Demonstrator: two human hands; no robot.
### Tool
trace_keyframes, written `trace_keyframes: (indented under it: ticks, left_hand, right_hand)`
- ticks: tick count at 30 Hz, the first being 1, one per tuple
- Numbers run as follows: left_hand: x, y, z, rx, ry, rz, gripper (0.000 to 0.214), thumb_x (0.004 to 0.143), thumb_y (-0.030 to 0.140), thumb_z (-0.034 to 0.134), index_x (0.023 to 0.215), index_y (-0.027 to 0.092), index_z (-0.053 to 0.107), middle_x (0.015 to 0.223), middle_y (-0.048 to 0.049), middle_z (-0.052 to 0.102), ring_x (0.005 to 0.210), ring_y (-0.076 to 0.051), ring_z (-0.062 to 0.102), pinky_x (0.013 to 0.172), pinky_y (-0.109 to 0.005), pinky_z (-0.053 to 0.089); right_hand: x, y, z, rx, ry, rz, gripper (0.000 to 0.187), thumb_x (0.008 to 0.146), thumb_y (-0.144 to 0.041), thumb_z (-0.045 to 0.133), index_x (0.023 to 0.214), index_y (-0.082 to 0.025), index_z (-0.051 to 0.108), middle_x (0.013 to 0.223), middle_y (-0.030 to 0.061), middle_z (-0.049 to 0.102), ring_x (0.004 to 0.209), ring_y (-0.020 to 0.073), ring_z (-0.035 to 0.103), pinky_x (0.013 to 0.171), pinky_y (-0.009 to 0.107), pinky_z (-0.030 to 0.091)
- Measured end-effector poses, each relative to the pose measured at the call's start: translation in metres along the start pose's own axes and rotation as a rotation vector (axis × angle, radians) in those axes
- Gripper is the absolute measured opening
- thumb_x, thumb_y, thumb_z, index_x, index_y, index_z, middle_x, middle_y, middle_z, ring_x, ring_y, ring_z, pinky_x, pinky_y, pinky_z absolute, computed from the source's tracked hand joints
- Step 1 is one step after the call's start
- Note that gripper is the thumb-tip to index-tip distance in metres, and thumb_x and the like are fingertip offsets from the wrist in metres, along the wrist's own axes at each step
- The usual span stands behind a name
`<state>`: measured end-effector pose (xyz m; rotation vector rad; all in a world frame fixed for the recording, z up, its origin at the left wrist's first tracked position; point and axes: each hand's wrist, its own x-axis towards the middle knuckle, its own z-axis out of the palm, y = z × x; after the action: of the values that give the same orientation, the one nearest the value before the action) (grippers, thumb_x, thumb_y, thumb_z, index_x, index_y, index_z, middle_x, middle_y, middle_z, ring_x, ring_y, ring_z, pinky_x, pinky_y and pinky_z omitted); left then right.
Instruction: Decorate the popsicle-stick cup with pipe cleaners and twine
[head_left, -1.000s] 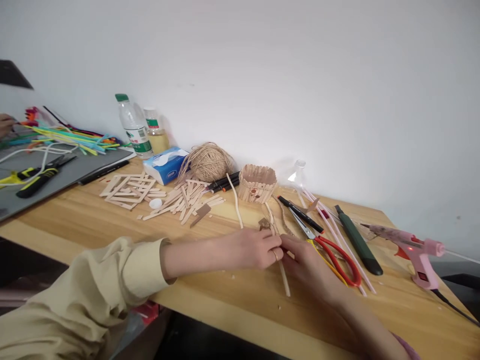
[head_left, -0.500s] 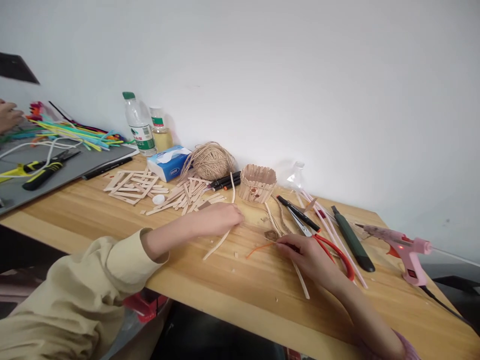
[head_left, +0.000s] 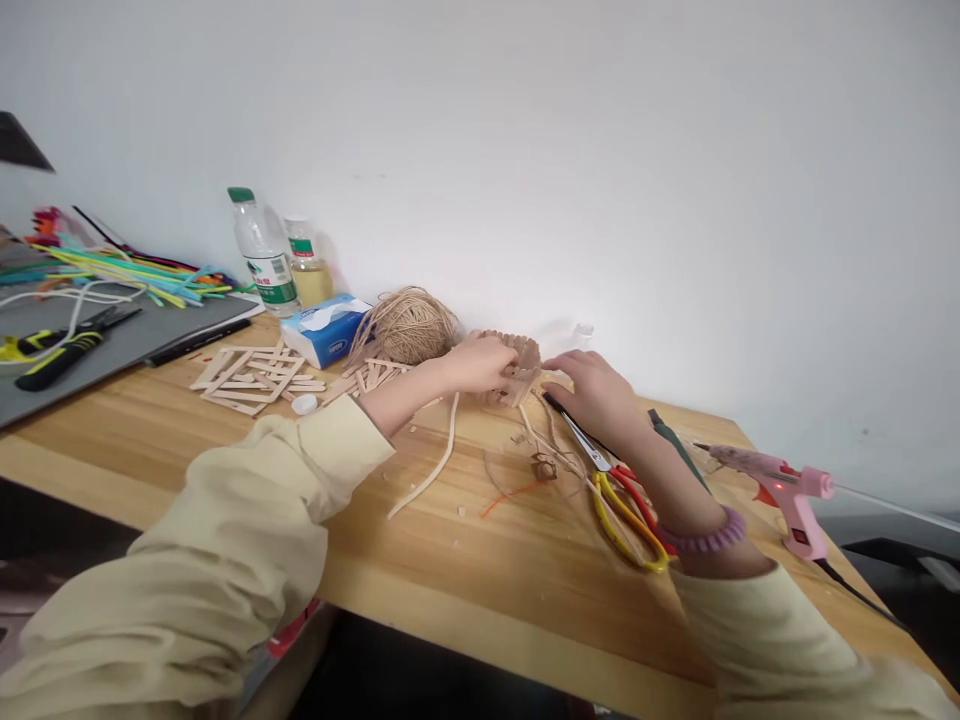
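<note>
A small basket (head_left: 527, 354) made of wooden craft-stick pieces stands near the wall, partly covered by my hands. My left hand (head_left: 486, 361) grips its left rim, fingers bent over the edge. To the right, my right hand (head_left: 596, 395) reaches toward the basket's other side with thumb and fingers apart, holding nothing; whether its fingertips touch is unclear. Beneath that hand lie scissors (head_left: 628, 520) with red and yellow handles. A pale cord (head_left: 444, 455) lies below my left hand, and a small brown piece (head_left: 543, 467) with twine sits in front of the basket.
A ball of twine (head_left: 414, 325), a blue tissue pack (head_left: 326, 328), two bottles and wooden sticks (head_left: 259, 375) are at left. Pliers (head_left: 71, 350) and coloured pipe cleaners (head_left: 142, 270) lie on a grey mat. A pink glue gun (head_left: 795, 495), with its cable, stands at right.
Both hands have moved up to the basket. My right hand has left the brown piece and cords; the scissors' yellow handle now shows. The view has shifted slightly.
</note>
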<state>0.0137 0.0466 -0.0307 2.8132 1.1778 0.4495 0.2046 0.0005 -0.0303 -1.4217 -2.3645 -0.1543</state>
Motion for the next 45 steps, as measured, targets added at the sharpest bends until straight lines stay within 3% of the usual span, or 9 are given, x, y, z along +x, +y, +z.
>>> trace_keyframes:
  ticks: [6, 12, 16, 20, 26, 32, 35, 38, 45]
  left_hand:
    - [0.006, -0.01, -0.008, -0.033, -0.075, 0.012, 0.014, 0.074, 0.021, 0.053, 0.07, 0.015, 0.065, 0.066, -0.003, 0.065, 0.071, -0.018, 0.058, 0.079, -0.031, 0.036]
    - [-0.005, -0.012, -0.03, -0.173, -0.146, 0.076, 0.015, 0.072, 0.025, 0.054, 0.068, 0.014, 0.063, 0.057, 0.004, 0.054, 0.054, -0.01, 0.045, 0.054, -0.02, 0.03]
    - [-0.006, -0.002, -0.031, -0.222, -0.14, 0.066, 0.023, 0.066, 0.037, 0.061, 0.069, 0.014, 0.062, 0.051, 0.007, 0.043, 0.049, -0.009, 0.037, 0.049, -0.021, 0.025]
    - [-0.007, 0.015, -0.028, -0.227, -0.058, 0.03, 0.027, 0.062, 0.04, 0.066, 0.072, 0.015, 0.063, 0.047, 0.0087, 0.041, 0.051, -0.01, 0.037, 0.055, -0.021, 0.028]
    - [-0.01, 0.023, -0.026, -0.297, -0.039, 0.033, 0.021, 0.066, 0.036, 0.066, 0.071, 0.016, 0.065, 0.043, 0.0099, 0.046, 0.05, -0.01, 0.043, 0.072, -0.026, 0.034]
    - [-0.011, 0.009, -0.027, -0.256, -0.091, 0.106, 0.029, 0.068, 0.034, 0.064, 0.091, 0.017, 0.062, 0.075, 0.0026, 0.063, 0.074, -0.017, 0.056, 0.078, -0.029, 0.036]
    - [-0.012, 0.002, -0.026, -0.178, -0.076, 0.099, 0.026, 0.069, 0.036, 0.064, 0.085, 0.017, 0.062, 0.081, 0.001, 0.064, 0.084, -0.02, 0.056, 0.09, -0.037, 0.032]
    - [-0.014, 0.0, -0.025, -0.152, -0.1, 0.107, 0.024, 0.07, 0.039, 0.064, 0.076, 0.016, 0.061, 0.075, 0.0031, 0.063, 0.08, -0.019, 0.056, 0.097, -0.045, 0.023]
    - [-0.018, 0.007, -0.028, -0.164, -0.099, 0.112, 0.024, 0.07, 0.039, 0.064, 0.073, 0.016, 0.061, 0.069, 0.0052, 0.061, 0.077, -0.017, 0.055, 0.102, -0.05, 0.013]
  right_hand:
    - [0.033, 0.001, 0.013, -0.016, -0.122, -0.098, 0.029, 0.078, -0.023, 0.058, 0.105, -0.014, 0.063, 0.119, 0.0128, 0.059, 0.115, 0.0333, 0.042, 0.093, 0.047, 0.035]
    - [0.036, -0.003, -0.003, 0.033, -0.258, -0.158, 0.023, 0.08, -0.039, 0.057, 0.082, -0.018, 0.066, 0.085, 0.0044, 0.068, 0.091, 0.0237, 0.059, 0.101, 0.053, 0.021]
    - [0.033, -0.007, -0.016, 0.059, -0.298, -0.169, 0.025, 0.08, -0.041, 0.057, 0.089, -0.019, 0.066, 0.077, 0.0021, 0.067, 0.083, 0.0212, 0.061, 0.102, 0.052, 0.018]
    - [0.031, -0.009, -0.024, 0.079, -0.322, -0.201, 0.031, 0.083, -0.04, 0.055, 0.102, -0.018, 0.065, 0.069, 0.0005, 0.066, 0.072, 0.0186, 0.061, 0.102, 0.05, 0.019]
    - [0.028, -0.008, -0.029, 0.103, -0.33, -0.271, 0.026, 0.082, -0.038, 0.056, 0.097, -0.019, 0.066, 0.069, -0.0008, 0.068, 0.067, 0.0166, 0.06, 0.105, 0.046, 0.018]
    - [0.025, -0.001, -0.029, 0.109, -0.306, -0.257, 0.021, 0.08, -0.038, 0.059, 0.082, -0.018, 0.066, 0.079, 0.0015, 0.068, 0.076, 0.0186, 0.06, 0.103, 0.047, 0.019]
    - [0.021, 0.003, -0.029, 0.117, -0.276, -0.234, 0.022, 0.078, -0.039, 0.061, 0.081, -0.018, 0.064, 0.085, 0.0037, 0.067, 0.086, 0.0219, 0.06, 0.101, 0.048, 0.021]
    - [0.018, 0.002, -0.03, 0.129, -0.271, -0.228, 0.024, 0.077, -0.042, 0.062, 0.081, -0.019, 0.064, 0.087, 0.0042, 0.067, 0.092, 0.024, 0.058, 0.099, 0.05, 0.022]
    - [0.015, -0.007, -0.03, 0.19, -0.326, -0.283, 0.024, 0.079, -0.044, 0.06, 0.08, -0.022, 0.068, 0.068, -0.002, 0.066, 0.077, 0.0193, 0.06, 0.101, 0.046, 0.022]
